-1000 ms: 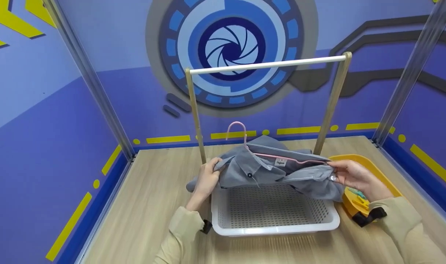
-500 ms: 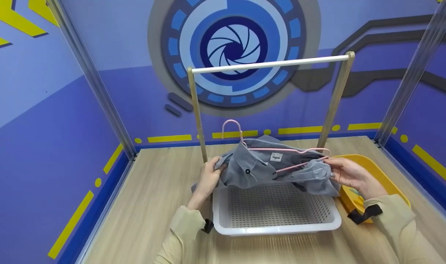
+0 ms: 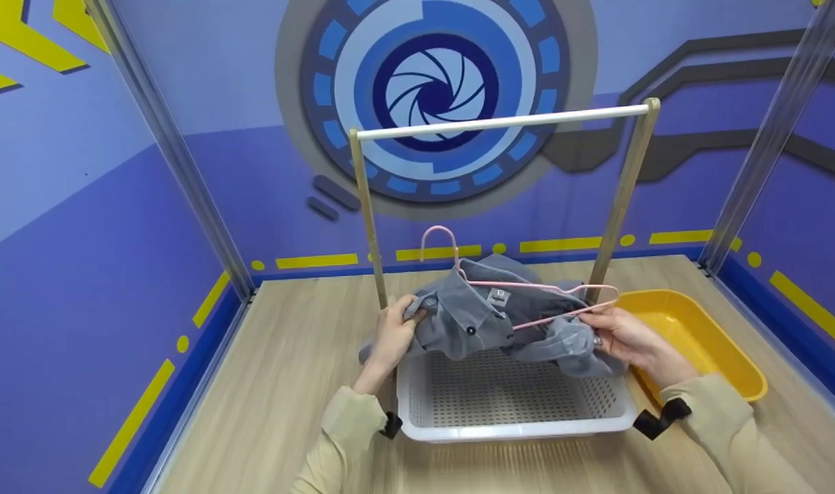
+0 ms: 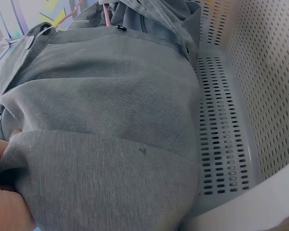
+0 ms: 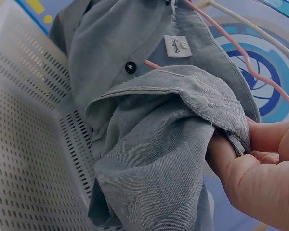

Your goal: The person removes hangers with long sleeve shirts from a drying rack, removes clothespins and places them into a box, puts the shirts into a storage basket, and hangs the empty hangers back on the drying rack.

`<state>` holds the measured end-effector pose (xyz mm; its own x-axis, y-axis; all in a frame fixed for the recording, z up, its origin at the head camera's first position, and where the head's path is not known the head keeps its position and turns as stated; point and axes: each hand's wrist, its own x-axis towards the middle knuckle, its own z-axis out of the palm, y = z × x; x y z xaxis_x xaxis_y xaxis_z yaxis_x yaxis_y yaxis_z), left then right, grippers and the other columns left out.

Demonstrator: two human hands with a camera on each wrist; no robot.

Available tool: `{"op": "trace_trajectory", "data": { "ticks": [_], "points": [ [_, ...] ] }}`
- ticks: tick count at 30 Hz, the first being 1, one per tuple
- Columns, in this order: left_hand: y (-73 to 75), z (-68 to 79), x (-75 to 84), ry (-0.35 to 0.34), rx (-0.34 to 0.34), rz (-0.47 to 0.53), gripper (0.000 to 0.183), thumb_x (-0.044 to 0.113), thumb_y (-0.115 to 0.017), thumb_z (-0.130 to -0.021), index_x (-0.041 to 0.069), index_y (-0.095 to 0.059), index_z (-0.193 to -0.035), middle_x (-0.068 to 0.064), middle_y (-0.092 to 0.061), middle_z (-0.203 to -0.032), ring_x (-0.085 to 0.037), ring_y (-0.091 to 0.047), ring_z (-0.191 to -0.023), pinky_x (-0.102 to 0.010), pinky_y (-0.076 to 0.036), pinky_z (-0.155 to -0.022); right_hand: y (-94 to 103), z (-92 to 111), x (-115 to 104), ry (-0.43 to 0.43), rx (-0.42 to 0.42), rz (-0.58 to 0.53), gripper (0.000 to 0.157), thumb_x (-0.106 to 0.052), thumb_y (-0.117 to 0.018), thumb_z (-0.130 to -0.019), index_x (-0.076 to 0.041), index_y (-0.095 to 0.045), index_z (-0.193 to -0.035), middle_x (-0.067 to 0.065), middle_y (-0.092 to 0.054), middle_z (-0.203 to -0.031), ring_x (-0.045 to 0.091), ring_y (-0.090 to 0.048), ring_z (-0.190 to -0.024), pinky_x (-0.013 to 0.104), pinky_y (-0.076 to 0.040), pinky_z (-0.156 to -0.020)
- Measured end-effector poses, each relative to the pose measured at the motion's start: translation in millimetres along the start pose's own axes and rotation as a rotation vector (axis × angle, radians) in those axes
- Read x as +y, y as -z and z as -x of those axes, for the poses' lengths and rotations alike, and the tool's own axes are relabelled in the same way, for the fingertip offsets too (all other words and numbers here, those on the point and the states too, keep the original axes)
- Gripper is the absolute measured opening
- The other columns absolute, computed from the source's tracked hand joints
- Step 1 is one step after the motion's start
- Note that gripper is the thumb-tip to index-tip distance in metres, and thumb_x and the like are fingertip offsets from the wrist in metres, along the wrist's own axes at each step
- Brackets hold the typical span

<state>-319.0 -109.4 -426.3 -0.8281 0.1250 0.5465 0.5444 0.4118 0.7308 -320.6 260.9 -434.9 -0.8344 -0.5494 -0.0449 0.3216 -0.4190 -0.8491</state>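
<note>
Wood-grain table (image 3: 300,384), white perforated basket (image 3: 520,432), and above it, left hand (image 3: 393,339) at nine o'clock, right hand (image 3: 633,343) at three, pinching the grey button-up shirt (image 3: 451,322); the pink hanger (image 3: 516,285) could slip free at its bare three-o'clock end, since only cloth looks gripped.

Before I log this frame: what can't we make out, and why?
Left end of the pink hanger: head view, inside the grey shirt.
Far rim of the white basket: head view, behind the shirt.
Part of the yellow tray: head view, behind the right hand and sleeve.
Most of the left hand: left wrist view, cut off by the left edge.
Lettering on the label: head view, too small.
</note>
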Motion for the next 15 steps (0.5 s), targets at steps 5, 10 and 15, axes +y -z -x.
{"op": "trace_trajectory", "data": {
  "ticks": [5,10,15],
  "points": [
    [-1.6,1.5,-2.1,-0.014,0.005,-0.022,0.005,0.0,-0.063,-0.082,0.005,-0.06,-0.082,0.001,-0.056,-0.074,-0.011,-0.046,-0.065,-0.027,-0.038,-0.058,-7.4,-6,11,-0.039,0.078,0.085,0.021,0.0,-0.037,-0.097,0.003,-0.058,-0.096,0.011,-0.06,-0.087,0.018,-0.061,-0.078,0.029,-0.048,-0.072],
    [-3.2,1.9,-4.1,-0.029,-0.006,-0.018,0.005,0.0,-0.063,-0.082,0.004,-0.06,-0.083,-0.001,-0.057,-0.075,-0.012,-0.047,-0.066,-0.027,-0.04,-0.06,-9.6,-9,21,-0.109,0.067,0.241,0.018,-0.009,-0.045,-0.096,0.003,-0.058,-0.098,0.01,-0.061,-0.088,0.017,-0.061,-0.079,0.028,-0.048,-0.072],
    [-2.7,2.9,-5.0,-0.037,-0.017,0.013,0.004,-0.002,-0.061,-0.083,0.002,-0.06,-0.085,-0.006,-0.06,-0.08,-0.016,-0.053,-0.074,-0.032,-0.043,-0.068,-11.8,-6,25,-0.12,0.036,0.568,0.024,-0.018,-0.051,-0.094,0.005,-0.058,-0.089,0.003,-0.052,-0.07,0.009,-0.045,-0.054,0.019,-0.039,-0.053]
  ]
}}
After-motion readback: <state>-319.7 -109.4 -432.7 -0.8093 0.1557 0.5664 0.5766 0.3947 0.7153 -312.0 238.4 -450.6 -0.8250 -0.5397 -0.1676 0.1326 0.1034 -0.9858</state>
